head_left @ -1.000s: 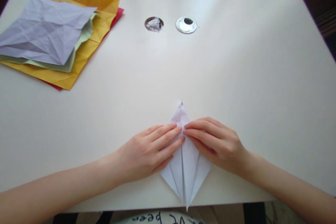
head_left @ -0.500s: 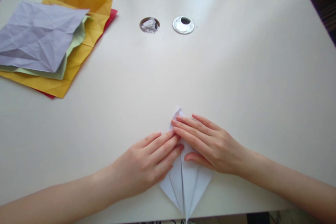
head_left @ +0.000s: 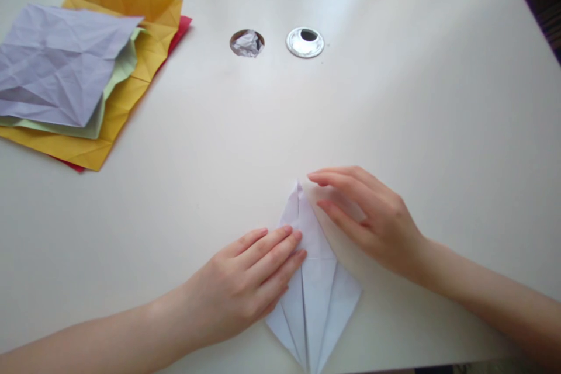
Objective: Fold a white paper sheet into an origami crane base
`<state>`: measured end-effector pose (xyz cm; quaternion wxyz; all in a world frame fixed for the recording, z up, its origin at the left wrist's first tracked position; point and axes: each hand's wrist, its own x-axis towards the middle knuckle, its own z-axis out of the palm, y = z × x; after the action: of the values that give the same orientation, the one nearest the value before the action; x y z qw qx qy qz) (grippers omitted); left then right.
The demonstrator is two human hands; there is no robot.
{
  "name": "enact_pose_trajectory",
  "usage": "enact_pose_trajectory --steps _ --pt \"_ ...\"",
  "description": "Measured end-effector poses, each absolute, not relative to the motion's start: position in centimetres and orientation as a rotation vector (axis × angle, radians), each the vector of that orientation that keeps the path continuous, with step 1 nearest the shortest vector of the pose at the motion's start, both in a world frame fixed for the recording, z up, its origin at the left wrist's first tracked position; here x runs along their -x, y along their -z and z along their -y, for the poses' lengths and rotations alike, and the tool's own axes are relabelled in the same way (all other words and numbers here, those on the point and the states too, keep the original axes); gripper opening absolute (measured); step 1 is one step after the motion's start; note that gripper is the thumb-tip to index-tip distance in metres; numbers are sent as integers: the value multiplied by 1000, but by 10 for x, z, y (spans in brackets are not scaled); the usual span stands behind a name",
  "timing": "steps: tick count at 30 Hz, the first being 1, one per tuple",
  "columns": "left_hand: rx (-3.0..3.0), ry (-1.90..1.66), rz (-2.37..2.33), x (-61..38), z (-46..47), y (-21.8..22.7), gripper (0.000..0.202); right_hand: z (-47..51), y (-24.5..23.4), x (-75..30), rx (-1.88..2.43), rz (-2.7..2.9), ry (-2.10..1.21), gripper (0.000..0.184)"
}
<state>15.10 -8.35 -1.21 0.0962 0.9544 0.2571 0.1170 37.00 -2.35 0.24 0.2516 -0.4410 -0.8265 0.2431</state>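
A folded white paper shape, narrow and pointed at both ends, lies on the cream table near the front edge. My left hand rests flat on the paper's left half, fingers stretched and together, fingertips at its centre crease. My right hand hovers just right of the paper's upper tip, fingers extended and loosely curved, holding nothing; its fingertips are close to the tip but appear apart from it.
A stack of creased paper sheets lies at the far left: lavender on top, then pale green, yellow and red. Two round holes sit in the table's middle, one with crumpled foil, one with a metal ring.
My right hand slid up along the paper to its tip, then lifted off to the right, uncovering the upper part. My left hand stayed pressed on the left half.
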Motion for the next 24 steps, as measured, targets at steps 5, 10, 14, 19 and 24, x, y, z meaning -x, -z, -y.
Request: enact_pose_trajectory --steps 5,10,14,19,24 --pt "-2821 -347 -756 -151 84 11 39 -7 -18 -357 1565 2102 -1178 17" --pt "-2823 -345 -754 -151 84 12 39 -21 -22 -349 1618 2133 -1389 11" --pt "-2827 -345 -757 -151 84 13 40 -19 -22 -346 1633 2129 -1374 11" --pt "-2830 -344 -758 -151 84 14 40 -14 -20 -343 1604 2113 -1337 13" --pt "-2828 -349 -756 -151 85 14 40 -10 -18 -343 1604 2082 -1295 13"
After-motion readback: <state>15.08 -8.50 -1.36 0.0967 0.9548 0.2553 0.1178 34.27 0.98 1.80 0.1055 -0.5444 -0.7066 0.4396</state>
